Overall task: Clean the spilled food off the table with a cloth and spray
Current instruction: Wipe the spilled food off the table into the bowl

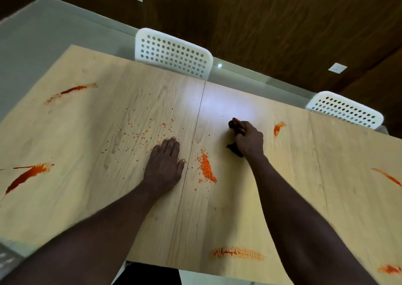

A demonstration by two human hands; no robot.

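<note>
A light wooden table point(272, 197) carries spilled food. Loose orange grains point(139, 134) lie scattered left of the centre seam, and a denser orange pile point(206, 168) sits just right of it. Red sauce smears mark the far left point(71, 89), the near left point(26, 175), the middle right point(278, 128), the right edge point(389, 178) and the near edge point(238, 253). My left hand point(165, 162) rests flat on the table, fingers together, beside the pile. My right hand point(249, 140) is closed around a dark bunched cloth point(236, 124) pressed to the table. No spray bottle is in view.
Two white perforated chairs stand at the far side, one at centre point(171, 52) and one at right point(345, 110). Beyond them are a grey floor and a dark wood wall. A dark gap point(152, 274) shows below the table's near edge.
</note>
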